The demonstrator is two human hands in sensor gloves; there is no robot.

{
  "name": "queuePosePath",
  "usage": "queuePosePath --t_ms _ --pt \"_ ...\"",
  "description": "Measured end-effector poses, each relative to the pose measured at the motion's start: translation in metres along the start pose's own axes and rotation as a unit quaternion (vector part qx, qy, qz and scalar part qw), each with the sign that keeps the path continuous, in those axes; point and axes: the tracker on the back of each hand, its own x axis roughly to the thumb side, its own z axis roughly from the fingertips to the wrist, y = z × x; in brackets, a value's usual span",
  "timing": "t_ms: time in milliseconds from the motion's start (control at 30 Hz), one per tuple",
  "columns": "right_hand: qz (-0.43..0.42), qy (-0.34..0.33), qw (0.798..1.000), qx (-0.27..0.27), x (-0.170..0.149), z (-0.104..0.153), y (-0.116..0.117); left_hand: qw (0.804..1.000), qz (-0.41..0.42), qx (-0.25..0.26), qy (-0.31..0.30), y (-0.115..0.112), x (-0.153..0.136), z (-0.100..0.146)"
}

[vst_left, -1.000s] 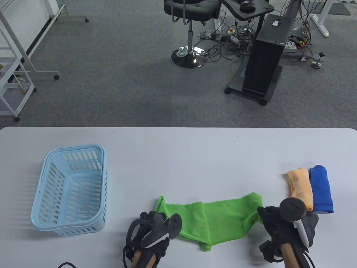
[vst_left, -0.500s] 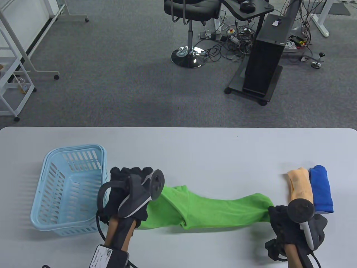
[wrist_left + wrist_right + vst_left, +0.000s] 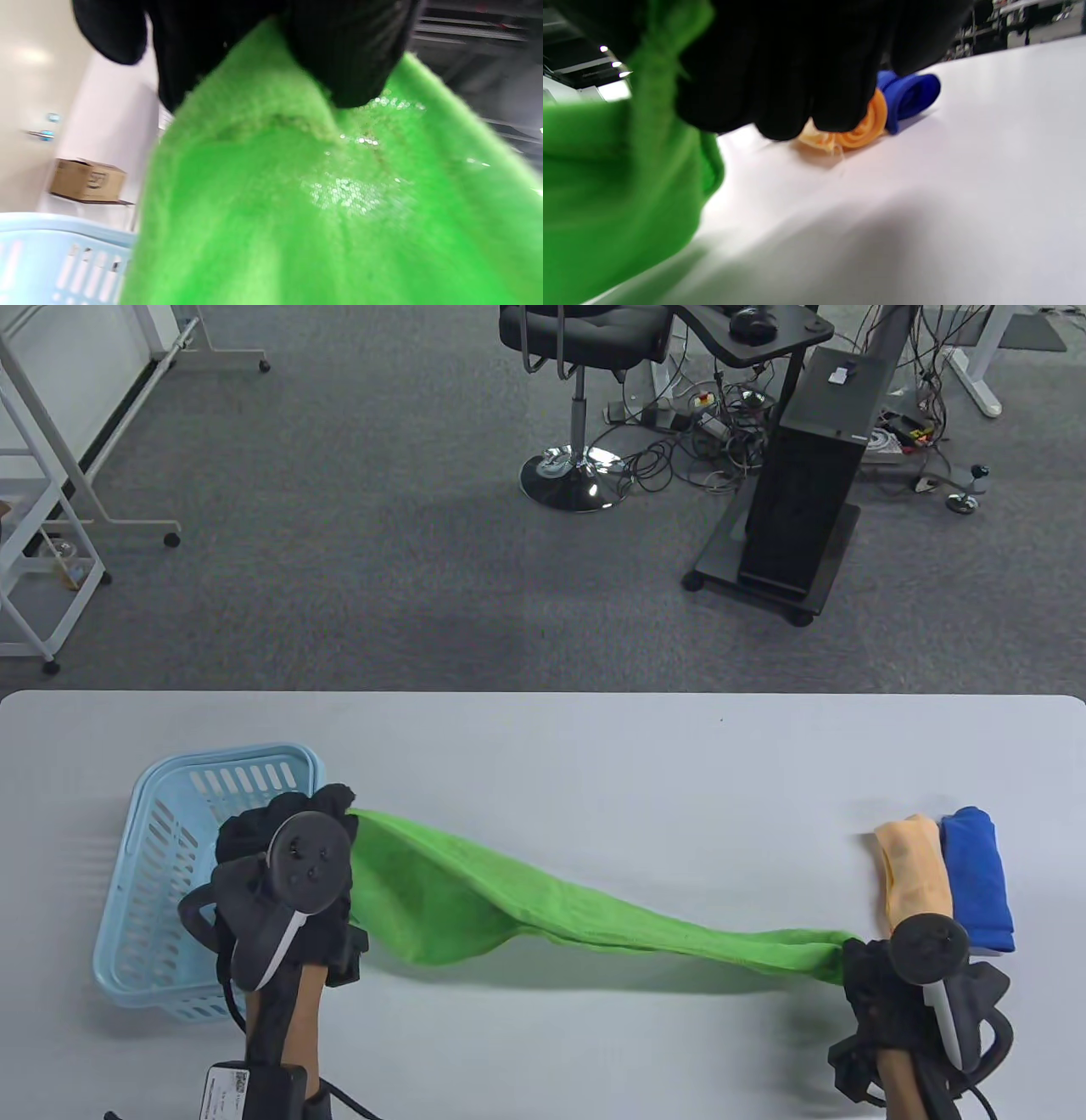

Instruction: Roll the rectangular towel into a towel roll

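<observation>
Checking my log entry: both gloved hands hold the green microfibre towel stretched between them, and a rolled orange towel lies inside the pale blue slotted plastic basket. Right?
Not quite. The rolled orange towel lies on the white table beside the rolled blue towel, as the table view shows; the rest stands.

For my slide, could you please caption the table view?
Both gloved hands, left and right, stretch a green towel above the table.

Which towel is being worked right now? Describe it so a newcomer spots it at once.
On the white table, between the light blue basket and two rolled towels, hangs the green towel. It alone is unrolled, gripped by the left hand and right hand.
</observation>
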Motion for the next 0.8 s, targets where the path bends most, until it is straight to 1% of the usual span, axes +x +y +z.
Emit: queuePosePath --t_ms 33,67,167,200,300,333,367,400,467,500,533,567,600,633,733,800 --pt "-0.008 -0.001 1.0 0.004 0.002 0.001 0.002 0.999 -0.027 -0.011 -0.016 -0.006 0.009 0.006" --pt "-0.004 -0.004 1.0 0.004 0.003 0.002 0.002 0.999 -0.035 -0.02 -0.036 -0.013 0.018 0.011" --pt "0.019 -0.008 1.0 0.001 0.005 0.005 0.0 0.997 -0.019 -0.05 -0.054 -0.037 0.032 0.029" --pt "0.018 -0.008 1.0 -0.006 0.004 0.007 -0.003 0.997 -0.014 -0.057 -0.059 -0.05 0.036 0.038" --pt "0.01 -0.014 0.999 -0.035 0.004 0.011 -0.012 0.996 -0.009 -0.055 -0.075 -0.077 0.041 0.053" --pt "0.01 -0.033 0.999 -0.043 0.005 0.012 -0.015 0.995 -0.009 -0.053 -0.083 -0.083 0.041 0.056" --pt "0.012 -0.059 0.997 -0.038 0.007 0.013 -0.016 0.995 -0.008 -0.057 -0.083 -0.086 0.042 0.058" --pt "0.015 -0.099 0.995 -0.02 0.011 0.013 -0.015 0.994 -0.006 -0.065 -0.083 -0.09 0.042 0.061" --pt "0.025 -0.145 0.989 0.021 0.017 0.015 -0.008 0.994 -0.006 -0.066 -0.084 -0.095 0.041 0.065" --pt "0.044 -0.16 0.985 0.042 0.021 0.016 -0.002 0.995 -0.003 -0.063 -0.084 -0.099 0.04 0.067" --pt "0.06 -0.165 0.983 0.049 0.022 0.016 0.001 0.994 0.001 -0.063 -0.085 -0.102 0.039 0.069" --pt "0.101 -0.178 0.976 0.074 0.025 0.017 0.01 0.994 0.005 -0.069 -0.088 -0.107 0.038 0.071" --pt "0.133 -0.194 0.966 0.111 0.026 0.016 0.018 0.993 0.005 -0.081 -0.088 -0.111 0.036 0.072" --pt "0.156 -0.189 0.96 0.133 0.026 0.016 0.025 0.992 0.002 -0.091 -0.086 -0.112 0.034 0.073" --pt "0.202 -0.173 0.957 0.119 0.025 0.015 0.031 0.992 0.011 -0.09 -0.089 -0.113 0.031 0.076" --pt "0.236 -0.148 0.951 0.136 0.024 0.013 0.033 0.992 0.021 -0.09 -0.088 -0.113 0.03 0.077"
